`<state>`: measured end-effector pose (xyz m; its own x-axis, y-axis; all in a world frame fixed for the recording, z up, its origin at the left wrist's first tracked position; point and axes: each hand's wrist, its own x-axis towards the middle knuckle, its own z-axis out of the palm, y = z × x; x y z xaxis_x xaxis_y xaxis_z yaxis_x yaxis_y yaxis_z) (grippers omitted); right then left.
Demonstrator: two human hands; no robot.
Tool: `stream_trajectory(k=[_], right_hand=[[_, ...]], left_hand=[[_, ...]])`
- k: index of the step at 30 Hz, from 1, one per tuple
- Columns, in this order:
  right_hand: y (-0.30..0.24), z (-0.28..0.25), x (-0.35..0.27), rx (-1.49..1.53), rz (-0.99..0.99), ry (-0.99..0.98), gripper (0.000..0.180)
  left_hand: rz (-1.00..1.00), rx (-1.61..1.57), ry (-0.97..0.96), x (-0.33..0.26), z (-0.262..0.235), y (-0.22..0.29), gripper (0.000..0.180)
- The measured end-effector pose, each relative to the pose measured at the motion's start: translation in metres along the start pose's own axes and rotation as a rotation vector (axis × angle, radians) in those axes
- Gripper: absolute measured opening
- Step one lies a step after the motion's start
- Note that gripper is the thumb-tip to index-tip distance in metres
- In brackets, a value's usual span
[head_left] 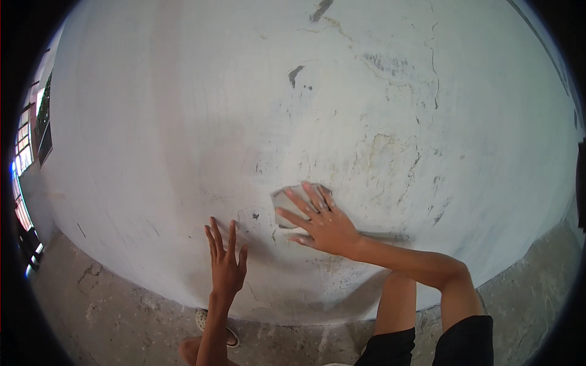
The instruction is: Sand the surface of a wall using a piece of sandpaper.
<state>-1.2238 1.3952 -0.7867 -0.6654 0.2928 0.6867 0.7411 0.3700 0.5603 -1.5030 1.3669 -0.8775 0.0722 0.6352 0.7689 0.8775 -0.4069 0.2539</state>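
My right hand presses a grey sheet, which looks like sandpaper, against the white wall. Its fingers are spread over the sheet, and the palm covers much of it. Left of the sheet, my left hand is open with fingers stretched upward. Its fingertips are at the wall and it holds nothing. Around both hands the paint is scuffed, with small dark chips and cracks.
Higher up are dark bare patches and a long crack. Rough concrete floor meets the wall below. My bent legs in black shorts and a light shoe are close to it. Barred windows stand far left.
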Motion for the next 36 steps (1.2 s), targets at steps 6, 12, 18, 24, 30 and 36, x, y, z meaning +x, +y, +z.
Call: stream_trajectory(k=[6,12,18,24,30,36], right_hand=[[0.039,-0.029,0.030,-0.070,0.031,0.104,0.068],[0.046,-0.045,0.067,-0.128,0.275,0.241,0.068],[-0.009,0.005,-0.018,-0.025,-0.082,-0.036,0.074],[0.036,-0.035,0.020,-0.058,0.044,0.054,0.067],[0.024,-0.028,0.052,-0.084,0.207,0.182,0.073],[-0.061,0.036,-0.061,-0.016,-0.218,-0.195,0.074]], left_hand=[[-0.038,-0.013,-0.060,-0.002,-0.001,-0.003,0.067],[-0.002,0.002,-0.005,-0.002,0.001,-0.003,0.067],[0.007,-0.009,-0.023,-0.002,-0.002,-0.001,0.067],[0.008,-0.002,-0.035,-0.003,-0.002,-0.004,0.068],[-0.002,0.007,-0.018,-0.004,0.001,-0.006,0.067],[0.020,0.003,-0.015,-0.003,-0.001,-0.002,0.067]])
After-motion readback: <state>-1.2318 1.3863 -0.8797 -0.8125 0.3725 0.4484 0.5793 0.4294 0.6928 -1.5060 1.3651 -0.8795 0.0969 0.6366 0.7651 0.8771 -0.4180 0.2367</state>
